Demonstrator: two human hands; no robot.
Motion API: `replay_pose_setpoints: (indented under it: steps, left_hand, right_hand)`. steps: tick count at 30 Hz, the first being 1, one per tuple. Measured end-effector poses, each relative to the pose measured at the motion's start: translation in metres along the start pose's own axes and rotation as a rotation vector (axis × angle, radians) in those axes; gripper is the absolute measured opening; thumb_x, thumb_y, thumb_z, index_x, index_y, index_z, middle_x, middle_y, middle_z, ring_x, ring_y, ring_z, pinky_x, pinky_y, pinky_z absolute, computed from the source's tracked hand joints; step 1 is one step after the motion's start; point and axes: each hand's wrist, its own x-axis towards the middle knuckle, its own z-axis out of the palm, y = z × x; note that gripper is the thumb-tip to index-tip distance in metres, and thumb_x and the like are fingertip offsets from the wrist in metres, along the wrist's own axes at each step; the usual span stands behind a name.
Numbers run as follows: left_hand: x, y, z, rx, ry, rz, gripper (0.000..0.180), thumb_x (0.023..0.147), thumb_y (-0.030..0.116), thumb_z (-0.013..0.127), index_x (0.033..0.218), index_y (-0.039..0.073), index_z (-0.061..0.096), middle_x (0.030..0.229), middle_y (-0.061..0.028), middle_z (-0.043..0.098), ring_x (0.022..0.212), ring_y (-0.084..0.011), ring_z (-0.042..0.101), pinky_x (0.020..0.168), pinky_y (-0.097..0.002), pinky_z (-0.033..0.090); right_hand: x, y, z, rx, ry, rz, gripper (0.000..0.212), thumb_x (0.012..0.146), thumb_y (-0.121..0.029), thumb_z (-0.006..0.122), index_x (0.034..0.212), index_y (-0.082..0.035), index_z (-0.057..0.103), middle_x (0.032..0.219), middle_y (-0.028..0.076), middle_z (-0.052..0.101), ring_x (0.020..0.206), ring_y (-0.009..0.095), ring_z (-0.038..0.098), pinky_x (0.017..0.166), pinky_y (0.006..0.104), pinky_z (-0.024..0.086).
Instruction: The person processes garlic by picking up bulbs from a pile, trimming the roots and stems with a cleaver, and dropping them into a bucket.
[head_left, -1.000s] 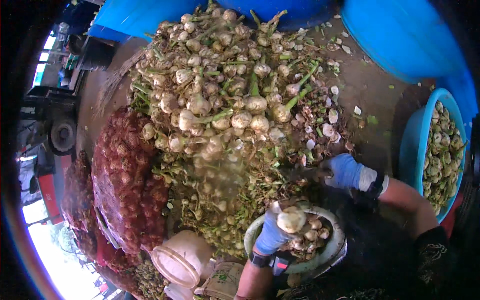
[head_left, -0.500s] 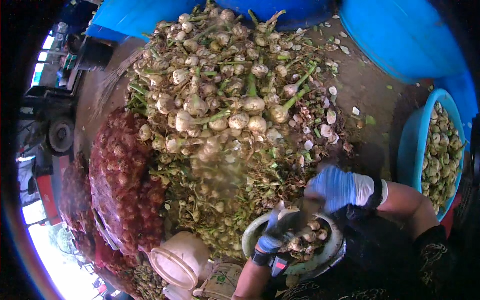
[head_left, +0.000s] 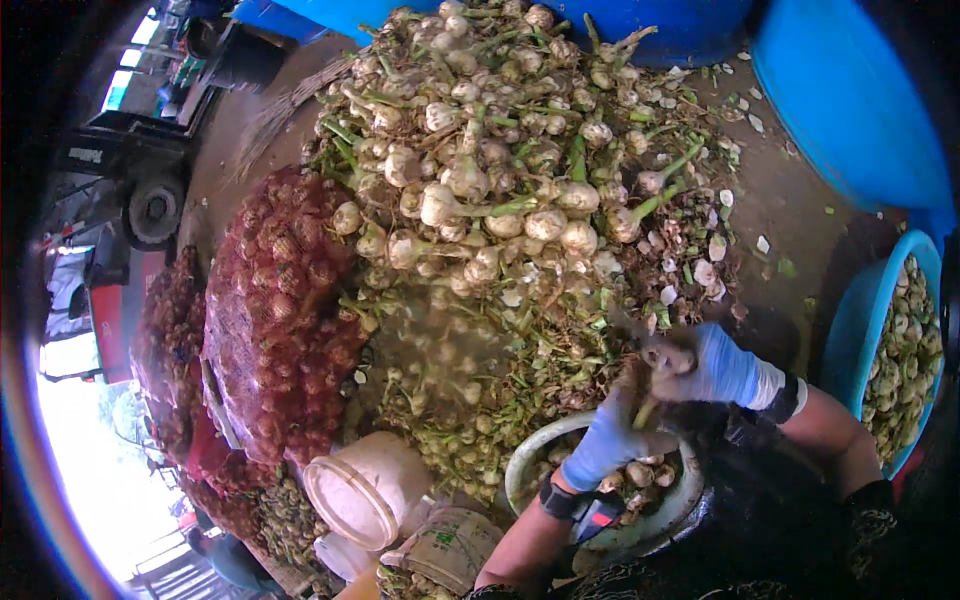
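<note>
My left hand (head_left: 604, 446), in a blue glove with dirt-darkened fingers, is closed around a garlic plant, whose pale green stalk (head_left: 646, 411) shows between thumb and fingers. Close beside it, my right hand (head_left: 722, 368), gloved in blue too, has its soiled fingers curled in by the left fingertips. Motion smears those fingers, so what they grip cannot be made out. Beneath the left hand stands a white-rimmed basin (head_left: 522, 462) containing trimmed garlic bulbs (head_left: 640, 474). Ahead lies a large heap of garlic (head_left: 465, 180) with stalks and roots attached.
Red mesh sacks (head_left: 280, 300) full of garlic stand at left. White buckets (head_left: 372, 488) sit by the basin's left. A light-blue tub (head_left: 850, 330) of garlic is at right. Blue barrels (head_left: 850, 90) line the back. Peelings (head_left: 705, 270) litter the floor; a vehicle wheel (head_left: 155, 210) shows far left.
My left hand has risen out of the basin, bringing the garlic up to my right hand. My hands are now together above the basin's far rim. The whole view has shifted.
</note>
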Motion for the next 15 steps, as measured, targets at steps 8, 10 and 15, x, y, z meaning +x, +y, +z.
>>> replay_pose_setpoints:
  steps: [8, 10, 15]
  left_hand:
    - [-0.028, -0.040, 0.018, -0.284, 0.384, -0.049, 0.041, 0.087, 0.007, 0.060, 0.126, 0.002, 0.046, 0.117, -0.0079, 0.056, 0.098, -0.0155, 0.056, 0.081, -0.0289, 0.048]
    - [-0.023, -0.037, 0.012, -0.421, 0.464, -0.247, 0.026, 0.087, 0.011, 0.061, 0.111, 0.001, 0.054, 0.100, -0.0064, 0.061, 0.085, -0.0148, 0.061, 0.073, -0.0287, 0.052]
    - [-0.025, -0.029, -0.017, -0.164, 0.570, -0.392, 0.009, 0.085, 0.006, 0.060, 0.082, -0.001, 0.065, 0.082, -0.0067, 0.066, 0.068, -0.0099, 0.058, 0.062, -0.0248, 0.048]
  right_hand:
    - [0.002, -0.018, 0.011, 0.477, -0.053, 0.159, 0.036, 0.072, -0.029, 0.077, 0.091, -0.001, 0.064, 0.081, 0.003, 0.062, 0.077, 0.012, 0.054, 0.072, 0.0307, 0.045]
    - [-0.001, -0.002, 0.006, 0.330, -0.069, 0.225, 0.033, 0.072, -0.027, 0.076, 0.087, -0.002, 0.062, 0.075, 0.001, 0.057, 0.074, 0.010, 0.053, 0.066, 0.0301, 0.044]
    - [0.003, 0.000, 0.006, -0.281, -0.095, -0.029, 0.038, 0.070, -0.035, 0.072, 0.086, -0.002, 0.064, 0.068, 0.017, 0.060, 0.066, 0.030, 0.063, 0.062, 0.0370, 0.048]
